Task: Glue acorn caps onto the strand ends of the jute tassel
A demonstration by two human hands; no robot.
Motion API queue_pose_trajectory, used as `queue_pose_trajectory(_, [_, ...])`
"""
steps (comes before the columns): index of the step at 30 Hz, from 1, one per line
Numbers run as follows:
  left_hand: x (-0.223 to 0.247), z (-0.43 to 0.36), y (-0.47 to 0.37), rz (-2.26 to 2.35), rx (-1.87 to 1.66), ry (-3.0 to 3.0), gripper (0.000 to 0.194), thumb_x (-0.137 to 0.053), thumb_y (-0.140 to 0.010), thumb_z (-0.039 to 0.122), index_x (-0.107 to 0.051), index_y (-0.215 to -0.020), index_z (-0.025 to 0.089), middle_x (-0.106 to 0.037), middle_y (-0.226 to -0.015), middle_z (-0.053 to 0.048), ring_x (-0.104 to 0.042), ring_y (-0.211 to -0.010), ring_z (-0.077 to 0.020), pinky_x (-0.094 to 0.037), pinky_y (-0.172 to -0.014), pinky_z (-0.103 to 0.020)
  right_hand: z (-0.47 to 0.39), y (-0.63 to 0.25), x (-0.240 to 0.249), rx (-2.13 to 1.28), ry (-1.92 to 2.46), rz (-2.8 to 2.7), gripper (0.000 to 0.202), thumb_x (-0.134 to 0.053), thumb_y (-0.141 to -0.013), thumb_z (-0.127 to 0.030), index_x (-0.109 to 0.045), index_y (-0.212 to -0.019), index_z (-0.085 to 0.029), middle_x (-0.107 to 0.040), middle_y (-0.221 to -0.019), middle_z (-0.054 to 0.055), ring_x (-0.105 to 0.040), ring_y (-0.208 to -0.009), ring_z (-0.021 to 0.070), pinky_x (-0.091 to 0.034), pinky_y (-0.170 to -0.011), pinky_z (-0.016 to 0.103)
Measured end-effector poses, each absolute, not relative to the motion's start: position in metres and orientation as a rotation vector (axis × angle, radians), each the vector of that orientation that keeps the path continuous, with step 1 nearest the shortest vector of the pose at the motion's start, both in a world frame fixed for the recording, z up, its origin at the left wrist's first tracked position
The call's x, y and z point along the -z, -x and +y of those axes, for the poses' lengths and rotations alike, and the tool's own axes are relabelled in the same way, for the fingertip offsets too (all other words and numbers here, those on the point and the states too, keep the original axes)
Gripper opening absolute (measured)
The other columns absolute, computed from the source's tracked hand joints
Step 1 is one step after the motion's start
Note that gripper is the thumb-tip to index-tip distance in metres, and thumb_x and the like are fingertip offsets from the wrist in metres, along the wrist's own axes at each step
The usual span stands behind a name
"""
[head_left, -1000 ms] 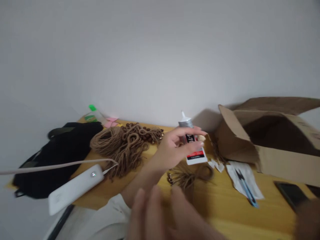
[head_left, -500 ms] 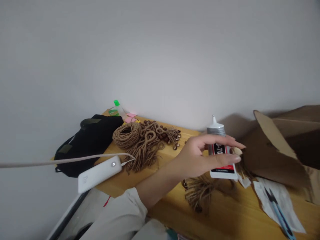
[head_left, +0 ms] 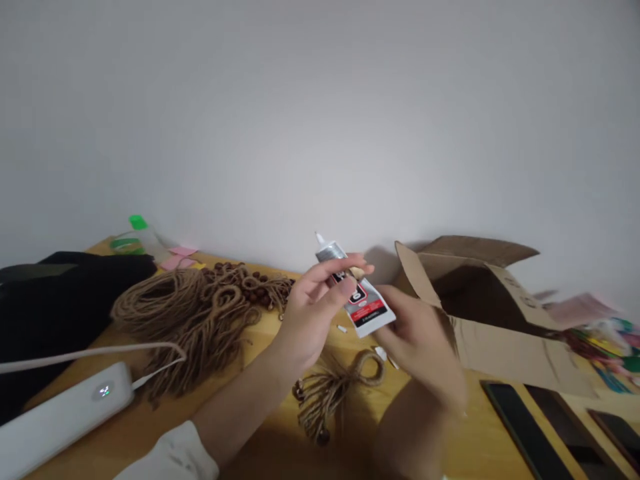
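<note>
My left hand (head_left: pixel 315 307) is closed around a glue tube (head_left: pixel 369 310) with a silver, black and red label. The tube leans to the left, its white nozzle pointing up. A small pale tan piece (head_left: pixel 356 273), perhaps wood, shows between my left thumb and fingers. My right hand (head_left: pixel 420 333) is beside the tube's lower end, blurred by motion, its fingertips partly hidden behind the tube. Below both hands a twine tassel (head_left: pixel 327 393) with a looped top and brown beads lies on the wooden table (head_left: pixel 270 437).
Coiled twine (head_left: pixel 155 303) and beaded tassels (head_left: pixel 220 333) lie left, beside a black bag (head_left: pixel 65 293) and a white power bank (head_left: pixel 75 417) with its cable. An open cardboard box (head_left: pixel 515 353) stands right, with several dark flat phone-like slabs (head_left: pixel 530 430) in front.
The view has swung right and my right hand has come into view beside the tube. The tube, upright before, now tilts left in my left hand. The scissors-like blue tool has left view.
</note>
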State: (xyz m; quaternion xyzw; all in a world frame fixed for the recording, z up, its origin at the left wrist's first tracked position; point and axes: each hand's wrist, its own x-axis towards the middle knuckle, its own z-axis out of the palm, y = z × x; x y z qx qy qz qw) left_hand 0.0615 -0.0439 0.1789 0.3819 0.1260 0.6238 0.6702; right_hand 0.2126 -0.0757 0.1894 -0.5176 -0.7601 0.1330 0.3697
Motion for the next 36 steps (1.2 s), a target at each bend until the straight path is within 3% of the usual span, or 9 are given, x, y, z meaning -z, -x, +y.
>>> queue_pose_trajectory(3, [-0.186,-0.042,-0.066,0.299,-1.542,-0.816,0.021,-0.076,-0.071,0.036,-0.073,-0.090,0.027,-0.070,-0.108,-0.002,-0.065,-0.103,-0.0177,-0.053,-0.083,-0.025,-0.059,-0.195,-0.189,-0.451,1.230,-2.040,0.032,-0.068,-0.075,-0.026,-0.062,-0.106,-0.022,-0.068,-0.090,0.002,-0.060,-0.072,0.0158,-0.048,-0.068,0.027])
queue_pose_trajectory(6, [-0.189,-0.042,-0.065,0.294,-1.652,-0.818,0.019,-0.077,-0.070,0.035,-0.073,-0.087,0.027,-0.069,-0.111,0.000,-0.065,-0.105,-0.0187,-0.054,-0.087,-0.026,-0.056,-0.188,-0.185,-0.473,1.302,-1.936,0.038,-0.075,-0.070,-0.039,-0.064,-0.102,-0.021,-0.066,-0.080,0.001,-0.057,-0.068,0.0163,-0.045,-0.060,0.026])
queue_pose_trajectory(9, [-0.188,-0.044,-0.064,0.263,-1.622,-0.821,0.019,-0.075,-0.073,0.038,-0.073,-0.090,0.030,-0.066,-0.117,0.002,-0.063,-0.110,-0.0210,-0.055,-0.088,-0.028,-0.055,-0.186,-0.179,-0.597,1.151,-1.879,0.038,-0.067,-0.076,-0.048,-0.064,-0.102,-0.021,-0.065,-0.077,0.001,-0.058,-0.072,0.0173,-0.046,-0.063,0.026])
queue_pose_trajectory(14, [-0.181,-0.047,-0.069,0.248,-1.555,-0.800,0.019,-0.074,-0.073,0.039,-0.073,-0.090,0.031,-0.062,-0.125,0.002,-0.058,-0.118,-0.0244,-0.053,-0.092,-0.033,-0.049,-0.173,-0.165,-0.651,0.987,-1.615,0.025,-0.054,-0.088,-0.041,-0.064,-0.101,-0.022,-0.064,-0.077,0.000,-0.058,-0.071,0.0151,-0.047,-0.065,0.026])
queue_pose_trajectory(19, [-0.174,-0.050,-0.074,0.186,-1.438,-0.977,0.020,-0.076,-0.071,0.037,-0.073,-0.088,0.028,-0.058,-0.130,-0.001,-0.047,-0.129,-0.0250,-0.036,-0.110,-0.040,-0.049,-0.163,-0.163,-0.636,0.865,-1.103,0.024,-0.056,-0.086,-0.045,-0.059,-0.086,-0.021,-0.054,-0.067,-0.003,-0.049,-0.056,0.0100,-0.042,-0.053,0.021])
queue_pose_trajectory(22, [-0.172,-0.053,-0.077,0.172,-1.344,-1.046,0.022,-0.075,-0.072,0.037,-0.073,-0.091,0.026,-0.060,-0.126,-0.004,-0.049,-0.126,-0.0236,-0.033,-0.111,-0.039,-0.052,-0.161,-0.170,-0.675,0.764,-0.893,0.029,-0.057,-0.084,-0.050,-0.057,-0.091,-0.022,-0.058,-0.080,-0.001,-0.055,-0.065,0.0109,-0.043,-0.055,0.021])
queue_pose_trajectory(26, [-0.171,-0.058,-0.079,0.124,-1.254,-1.114,0.023,-0.075,-0.073,0.036,-0.072,-0.094,0.026,-0.068,-0.108,-0.004,-0.058,-0.113,-0.0211,-0.042,-0.100,-0.034,-0.058,-0.160,-0.174,-0.578,0.794,-0.848,0.028,-0.049,-0.087,-0.050,-0.055,-0.093,-0.023,-0.059,-0.089,0.002,-0.060,-0.079,0.0137,-0.048,-0.063,0.024])
queue_pose_trajectory(32, [-0.167,-0.057,-0.077,0.087,-1.120,-1.208,0.022,-0.074,-0.075,0.032,-0.072,-0.096,0.027,-0.068,-0.108,-0.005,-0.059,-0.110,-0.0217,-0.044,-0.098,-0.036,-0.068,-0.165,-0.179,-0.225,1.098,-0.883,0.025,-0.038,-0.094,-0.041,-0.053,-0.096,-0.021,-0.056,-0.087,0.006,-0.058,-0.069,0.0138,-0.047,-0.055,0.024])
queue_pose_trajectory(36, [-0.170,-0.052,-0.072,0.168,-1.209,-1.234,0.021,-0.074,-0.073,0.034,-0.073,-0.093,0.027,-0.061,-0.124,-0.005,-0.050,-0.125,-0.0246,-0.038,-0.107,-0.043,-0.074,-0.174,-0.191,-0.121,0.975,-0.805,0.024,-0.030,-0.095,-0.035,-0.047,-0.088,-0.020,-0.041,-0.065,-0.002,-0.038,-0.042,0.0078,-0.031,-0.039,0.022])
